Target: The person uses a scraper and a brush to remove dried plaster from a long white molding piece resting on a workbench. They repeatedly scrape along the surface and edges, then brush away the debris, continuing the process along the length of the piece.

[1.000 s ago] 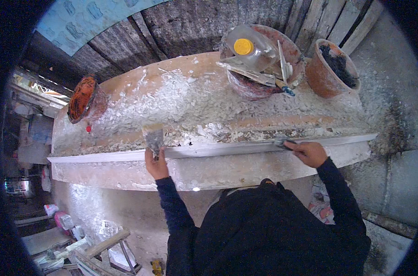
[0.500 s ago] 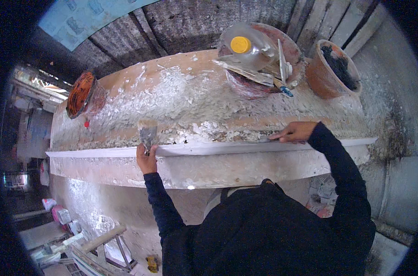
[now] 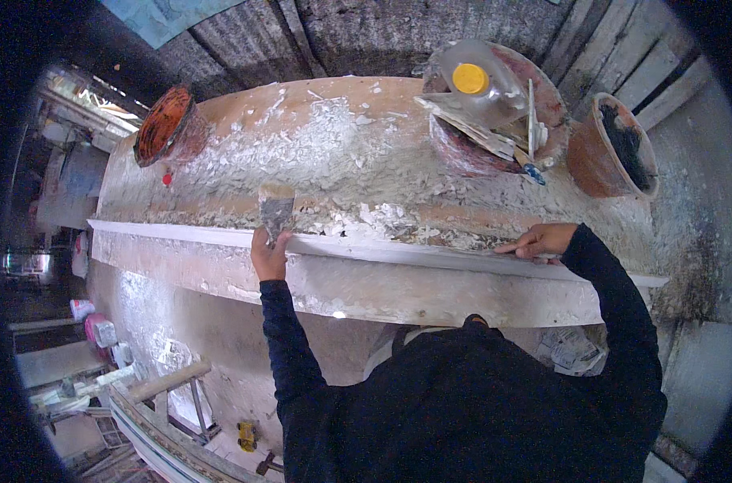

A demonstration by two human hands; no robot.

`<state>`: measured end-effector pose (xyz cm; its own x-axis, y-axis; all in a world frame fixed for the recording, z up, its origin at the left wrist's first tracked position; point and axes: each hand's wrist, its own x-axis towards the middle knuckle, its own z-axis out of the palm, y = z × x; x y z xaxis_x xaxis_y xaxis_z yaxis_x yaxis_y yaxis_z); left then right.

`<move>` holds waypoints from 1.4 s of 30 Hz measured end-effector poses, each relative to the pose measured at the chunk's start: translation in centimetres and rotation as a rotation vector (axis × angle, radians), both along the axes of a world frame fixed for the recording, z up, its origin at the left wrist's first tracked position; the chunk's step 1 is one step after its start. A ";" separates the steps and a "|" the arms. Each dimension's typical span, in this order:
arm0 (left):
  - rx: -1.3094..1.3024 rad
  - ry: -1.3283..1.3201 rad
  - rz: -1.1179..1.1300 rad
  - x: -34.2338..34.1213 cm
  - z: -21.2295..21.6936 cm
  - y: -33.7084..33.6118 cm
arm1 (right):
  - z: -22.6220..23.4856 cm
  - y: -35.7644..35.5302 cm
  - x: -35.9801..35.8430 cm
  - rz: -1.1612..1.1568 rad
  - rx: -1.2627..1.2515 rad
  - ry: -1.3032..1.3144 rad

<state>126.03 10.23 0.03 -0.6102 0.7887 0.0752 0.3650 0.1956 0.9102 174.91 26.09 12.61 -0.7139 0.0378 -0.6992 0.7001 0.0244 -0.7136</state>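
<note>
Head: long, narrow white strip (image 3: 382,250).

The right grip (image 3: 547,241) hides its slim tool; the left grip (image 3: 269,256) covers the flat tool's (image 3: 277,212) lower end; the blue sheet (image 3: 160,20) leaves the top edge.

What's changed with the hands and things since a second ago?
The right hand has moved forward, from the near side of the white strip to over its far edge; its small tool is now hard to make out. The whole view has tilted, as if the head turned. The left hand still holds the wide flat tool; the orange bowl and bottle stayed put.
</note>
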 end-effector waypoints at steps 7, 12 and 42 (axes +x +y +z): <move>0.076 0.004 0.000 0.4 -0.7 0.9 | -6.2 -2.3 -3.2 -0.050 0.473 0.300; 0.119 -0.038 0.046 0.0 -1.4 0.1 | -1.1 -3.6 -4.9 0.197 0.709 -0.040; 0.049 0.348 -0.186 6.3 2.5 -0.9 | -6.2 -14.7 -9.7 -0.431 1.605 0.059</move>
